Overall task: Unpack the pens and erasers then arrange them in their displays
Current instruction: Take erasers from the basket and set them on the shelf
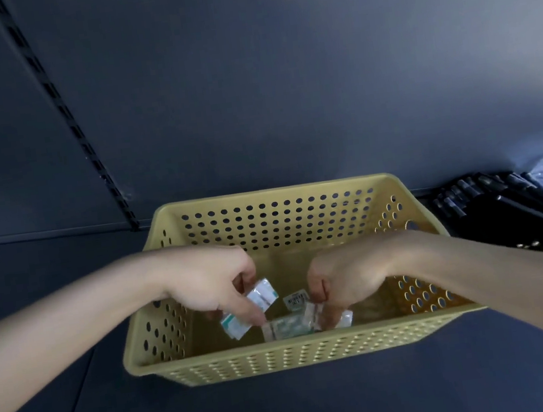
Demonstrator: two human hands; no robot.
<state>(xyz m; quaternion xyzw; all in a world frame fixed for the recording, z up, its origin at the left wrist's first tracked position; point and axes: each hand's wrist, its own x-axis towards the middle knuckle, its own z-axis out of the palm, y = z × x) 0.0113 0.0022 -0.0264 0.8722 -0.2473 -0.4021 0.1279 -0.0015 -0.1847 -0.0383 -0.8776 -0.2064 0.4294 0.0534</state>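
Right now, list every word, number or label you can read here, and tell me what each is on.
No text is legible.
On the white label in the yellow basket: barcode-like print, too blurred to read.
On the wrapped erasers: teal print, too blurred.
On the black pens: nothing readable.
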